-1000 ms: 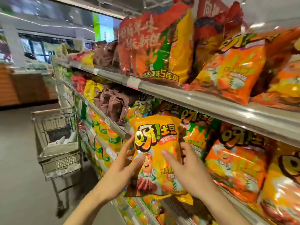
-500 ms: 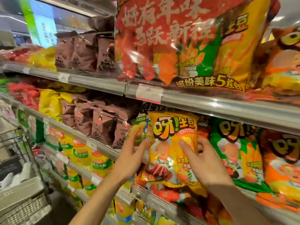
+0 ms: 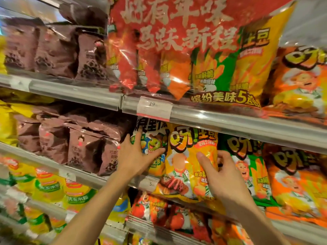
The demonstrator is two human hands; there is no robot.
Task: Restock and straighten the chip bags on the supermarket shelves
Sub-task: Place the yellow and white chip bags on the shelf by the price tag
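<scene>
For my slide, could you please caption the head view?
Right hand holds a yellow chip bag at the middle shelf; left hand presses the neighbouring bag aside.

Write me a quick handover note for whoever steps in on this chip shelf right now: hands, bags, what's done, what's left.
Left hand: fingers spread flat against the blue-green bag, holding it aside.
Right hand: grips the right edge of the yellow chip bag, thumb on its front.
Yellow bag stands on the middle shelf between the blue-green bag and the green bag, its bottom overhanging the shelf edge.
Done: bag brought into its slot.
Left: push it fully back, straighten it, then likely tidy the neighbouring rows.
</scene>
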